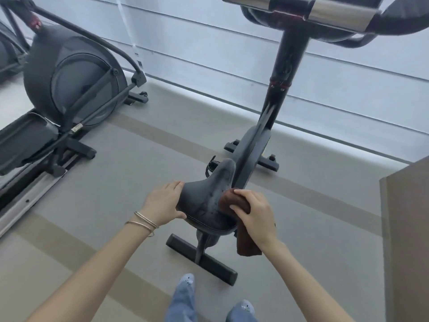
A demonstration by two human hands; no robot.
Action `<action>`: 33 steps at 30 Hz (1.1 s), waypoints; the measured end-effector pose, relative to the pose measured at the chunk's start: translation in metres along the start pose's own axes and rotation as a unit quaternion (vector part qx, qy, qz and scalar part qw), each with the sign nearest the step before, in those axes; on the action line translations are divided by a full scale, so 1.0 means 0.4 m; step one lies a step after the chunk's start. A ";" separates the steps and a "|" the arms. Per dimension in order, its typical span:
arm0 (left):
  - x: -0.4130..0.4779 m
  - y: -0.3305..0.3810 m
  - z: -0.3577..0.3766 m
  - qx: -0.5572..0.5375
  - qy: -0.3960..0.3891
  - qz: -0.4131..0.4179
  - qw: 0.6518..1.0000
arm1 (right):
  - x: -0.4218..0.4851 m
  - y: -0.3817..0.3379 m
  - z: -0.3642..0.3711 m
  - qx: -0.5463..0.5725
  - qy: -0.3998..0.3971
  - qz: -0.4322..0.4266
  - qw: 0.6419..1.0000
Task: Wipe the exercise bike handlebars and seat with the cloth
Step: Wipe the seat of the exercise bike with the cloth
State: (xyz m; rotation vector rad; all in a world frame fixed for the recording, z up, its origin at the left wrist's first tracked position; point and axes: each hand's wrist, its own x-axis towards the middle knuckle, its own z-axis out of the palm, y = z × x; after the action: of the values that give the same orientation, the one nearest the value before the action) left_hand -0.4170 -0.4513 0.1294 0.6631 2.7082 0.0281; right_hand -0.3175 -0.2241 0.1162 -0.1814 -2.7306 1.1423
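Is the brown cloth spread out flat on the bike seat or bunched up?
Bunched up. The right hand grips the cloth as a wad against the seat, one end hanging below.

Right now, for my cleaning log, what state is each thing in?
Seat, a hand on each side.
Cloth, bunched on the seat's right edge, tail hanging.
Left hand, flat against the seat's left side.
Right hand, fingers curled over the cloth.
Handlebars, untouched.

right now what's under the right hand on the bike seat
A brown cloth, bunched under the right hand against the seat, its end hanging below. The seat surface beneath it is covered.
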 end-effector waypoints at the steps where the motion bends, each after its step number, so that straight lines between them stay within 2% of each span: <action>1: 0.008 -0.016 0.006 -0.005 0.000 0.011 1.000 | -0.003 -0.009 0.035 -0.006 -0.011 0.016 1.000; 3: 0.024 -0.041 0.016 -0.008 -0.006 0.036 0.999 | -0.005 -0.022 0.100 -0.034 -0.024 0.037 0.998; 5: 0.043 -0.061 0.020 -0.004 -0.006 0.066 0.998 | 0.012 -0.028 0.142 -0.072 -0.004 0.042 0.996; 8: 0.077 -0.089 0.026 -0.011 -0.001 0.108 0.994 | 0.102 -0.012 0.159 -0.093 0.030 0.063 0.993; 12: 0.106 -0.106 0.028 -0.016 0.001 0.137 0.990 | 0.233 -0.005 0.154 -0.142 0.037 0.076 0.986; 16: 0.117 -0.116 0.041 -0.028 -0.003 0.159 0.987 | 0.194 -0.021 0.186 -0.104 0.081 0.128 0.983; 20: 0.130 -0.125 0.045 -0.040 0.001 0.181 0.983 | 0.075 -0.031 0.207 -0.166 0.087 0.078 0.979; 25: 0.132 -0.127 0.046 -0.032 -0.002 0.189 0.981 | 0.192 -0.011 0.183 -0.197 0.063 0.055 0.977; 28: 0.130 -0.127 0.051 -0.032 -0.006 0.191 0.981 | 0.249 -0.003 0.192 -0.208 0.058 0.069 0.974; 31: 0.133 -0.129 0.055 -0.044 -0.009 0.191 0.981 | 0.234 -0.024 0.208 -0.186 0.071 0.096 0.975; 33: 0.132 -0.133 0.063 -0.057 -0.001 0.190 0.980 | 0.166 -0.042 0.216 -0.212 0.074 0.055 0.973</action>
State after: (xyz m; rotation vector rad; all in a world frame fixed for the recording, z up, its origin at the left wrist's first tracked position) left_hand -0.4757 -0.4767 0.0830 1.1306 2.5152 0.2740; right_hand -0.4010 -0.2836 0.0762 -0.4577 -2.8177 0.5236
